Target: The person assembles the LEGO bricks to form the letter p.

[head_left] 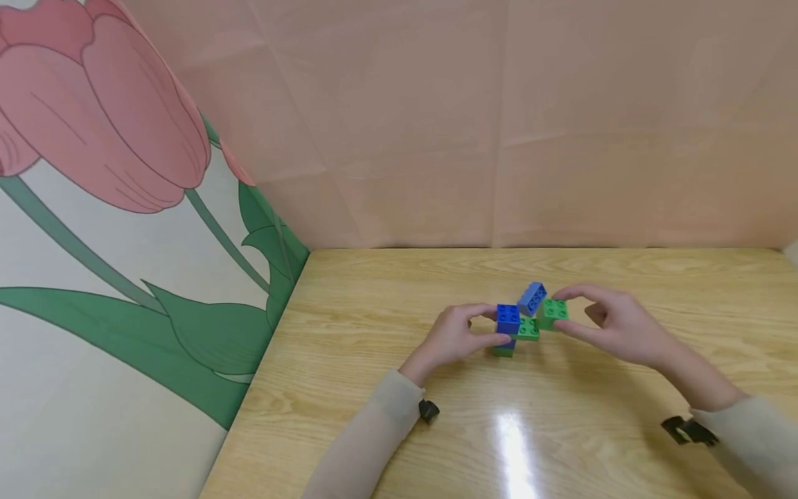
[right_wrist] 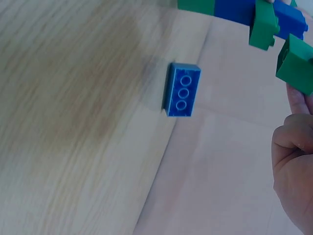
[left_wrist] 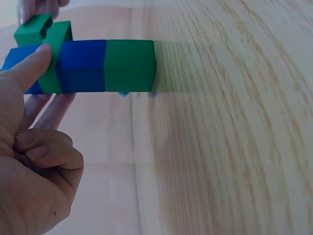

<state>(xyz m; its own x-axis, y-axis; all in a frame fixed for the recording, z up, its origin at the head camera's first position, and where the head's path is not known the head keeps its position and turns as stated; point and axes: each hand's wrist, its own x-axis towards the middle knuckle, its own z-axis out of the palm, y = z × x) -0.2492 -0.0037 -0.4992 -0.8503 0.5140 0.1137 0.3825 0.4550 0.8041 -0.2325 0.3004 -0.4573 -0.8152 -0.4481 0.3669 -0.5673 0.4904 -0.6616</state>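
Note:
My left hand (head_left: 455,336) pinches a stack of toy building bricks near its top, thumb in front and fingers behind. In the left wrist view the stack has a green bottom brick (left_wrist: 130,66), a blue brick (left_wrist: 82,66) over it, then a thinner green brick jutting out sideways, and a blue top brick (head_left: 508,317). My right hand (head_left: 623,329) holds a small green brick (head_left: 552,314) between thumb and fingers, studs up. That brick is close beside the studs of the jutting green brick (head_left: 528,329); the right wrist view shows a gap between them.
A loose blue brick (right_wrist: 182,90) lies on its side on the wooden table (head_left: 361,312) behind the stack, hollow underside showing. A pink cloth backdrop (head_left: 399,138) rises at the table's far edge, and a tulip-printed panel (head_left: 125,242) borders the left side.

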